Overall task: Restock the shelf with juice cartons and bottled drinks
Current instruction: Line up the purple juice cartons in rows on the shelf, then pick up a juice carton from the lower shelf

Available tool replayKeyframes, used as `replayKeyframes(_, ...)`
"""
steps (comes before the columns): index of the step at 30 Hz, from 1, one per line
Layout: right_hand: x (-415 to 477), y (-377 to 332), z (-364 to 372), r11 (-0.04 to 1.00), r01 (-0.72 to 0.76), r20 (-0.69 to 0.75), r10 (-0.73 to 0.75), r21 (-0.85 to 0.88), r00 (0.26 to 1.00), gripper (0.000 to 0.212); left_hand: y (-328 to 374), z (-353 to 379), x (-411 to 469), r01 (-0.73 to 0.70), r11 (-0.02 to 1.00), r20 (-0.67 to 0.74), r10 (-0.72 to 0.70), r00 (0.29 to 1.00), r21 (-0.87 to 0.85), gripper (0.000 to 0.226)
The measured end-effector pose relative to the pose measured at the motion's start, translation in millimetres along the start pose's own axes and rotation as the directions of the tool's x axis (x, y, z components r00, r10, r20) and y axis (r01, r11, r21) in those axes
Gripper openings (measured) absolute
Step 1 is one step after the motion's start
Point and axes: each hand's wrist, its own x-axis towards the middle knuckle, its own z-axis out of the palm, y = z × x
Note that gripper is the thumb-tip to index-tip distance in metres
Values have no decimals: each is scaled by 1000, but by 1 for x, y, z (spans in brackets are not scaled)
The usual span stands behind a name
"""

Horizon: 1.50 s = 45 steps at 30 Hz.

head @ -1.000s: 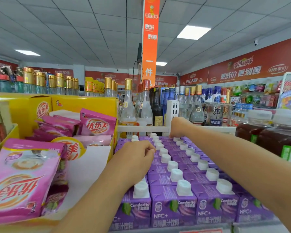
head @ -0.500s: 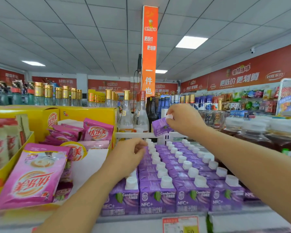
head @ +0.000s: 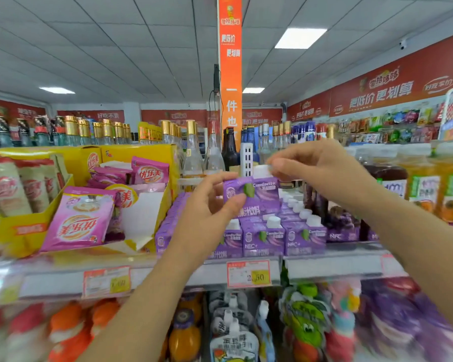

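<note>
Purple juice carton [head: 259, 197], one unit, held in the air just above the stocked rows. It is upright, white cap [head: 262, 170] on top and printed face toward the camera; blur hides its long axis.

Surroundings:
- shelf edge [head: 338, 265] with price label [head: 249, 273];
- rows of matching cartons [head: 262, 236] directly below;
- yellow display box [head: 139, 152] of pink sachets [head: 79, 220] to the left;
- dark bottled drink [head: 387, 178] to the right;
- white divider [head: 246, 155] and glass bottles [head: 194, 152] behind.

Hands:
- left hand [head: 207, 212] grips the carton's left side, thumb across the front;
- right hand [head: 319, 171] pinches the cap from above.
</note>
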Motion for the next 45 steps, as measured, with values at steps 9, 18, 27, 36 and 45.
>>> replayKeyframes(9, -68, 18, -4, 986, -50, 223, 14, 157, 975, 30, -10, 31, -61, 360, 781, 128, -344, 930, -511, 32)
replayKeyframes(18, -119, 47, 11, 977, -128, 264, 79, 174, 961, 18, -37, 57, -130, 611, 521, 327, -537, 777, -596, 56)
replayKeyframes(27, -159, 84, 56, 654, -530, 348, 400, 540, 848, 17, -60, 80, -183, 680, 356, 329, -672, 663, -641, 45)
replayKeyframes(36, -226, 104, 98, 629, -627, 386, 494, 459, 779, 33, -89, 76, -227, 630, 468, 46, -780, 624, -619, 43)
replayKeyframes(45, -255, 130, 151, 656, -690, 489, 515, 305, 705, 28, -119, 71, -286, 637, 394, -68, -878, 473, -662, 34)
